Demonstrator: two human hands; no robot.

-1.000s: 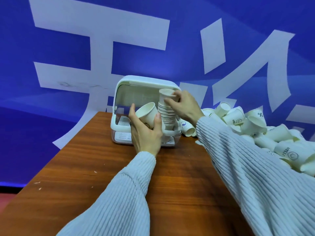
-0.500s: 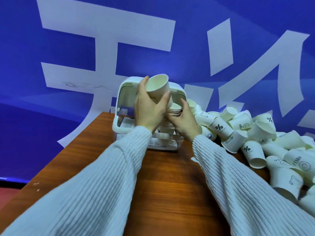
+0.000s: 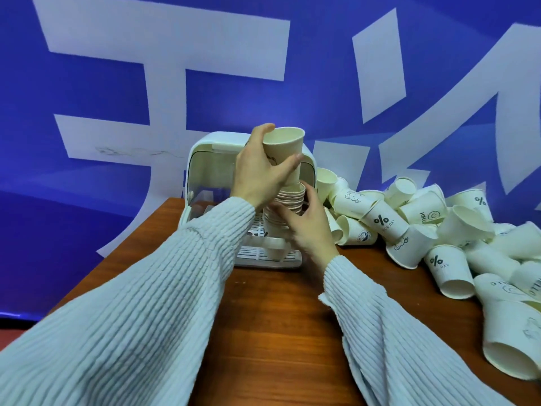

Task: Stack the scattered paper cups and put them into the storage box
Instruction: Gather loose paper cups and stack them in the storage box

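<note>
1. The single cup (image 3: 285, 150) sits upright at centre frame, its base entering the top of the stack of cups (image 3: 288, 200) just below it; the stack stands in the storage box (image 3: 205, 171) at the far edge of the table (image 3: 278, 317).
2. Your left hand (image 3: 260, 174) wraps thumb and fingers round the single cup; your right hand (image 3: 307, 227) curls round the stack's right side, steadying it.
3. A heap of loose cups (image 3: 424, 230) lies tumbled on the right of the frame, just beside the box and your right hand; your pale ribbed sleeves (image 3: 131, 317) fill the lower frame; a blue wall (image 3: 87, 68) with white lettering stands behind.
</note>
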